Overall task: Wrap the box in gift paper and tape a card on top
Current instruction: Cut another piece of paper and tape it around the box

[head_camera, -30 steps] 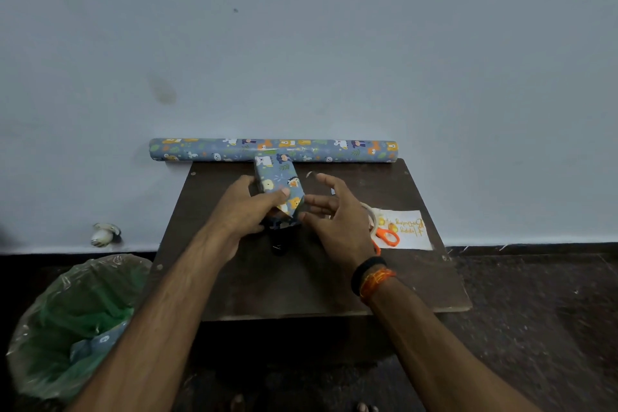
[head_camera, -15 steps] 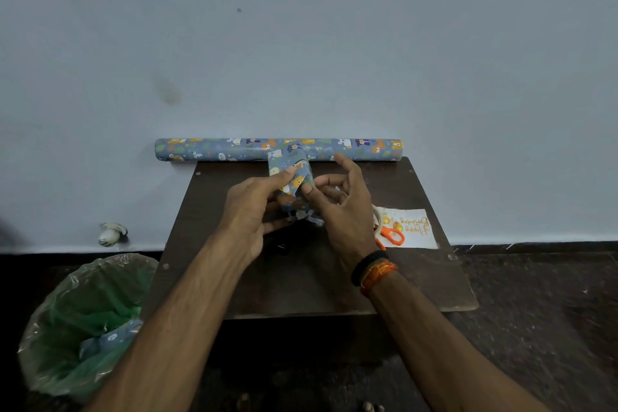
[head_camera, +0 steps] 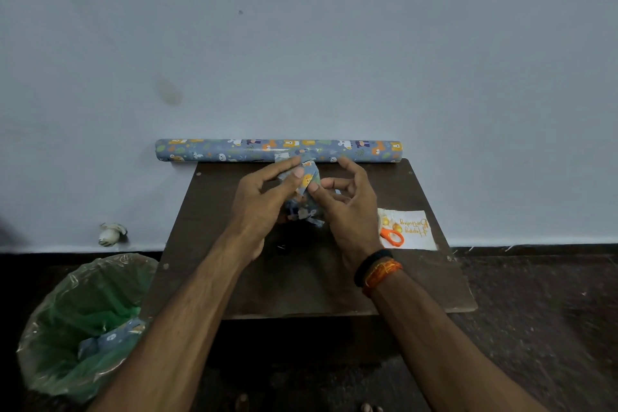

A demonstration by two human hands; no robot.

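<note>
Both hands hold the box (head_camera: pixel 302 192) up between them: left hand (head_camera: pixel 264 207) pinching its paper, right hand (head_camera: pixel 347 207) fingertips on the flap. I'd crease that end fold flat before taping.

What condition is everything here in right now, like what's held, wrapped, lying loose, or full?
Box: covered in gift paper, held above the table by both hands.
Left hand: grips the box.
Right hand: pinches the paper.
Gift paper roll: rolled up, lying by the wall.
Card: flat on the table, untaped.
Scissors: lying on the card.
Bin: lined, holds paper scraps.
</note>
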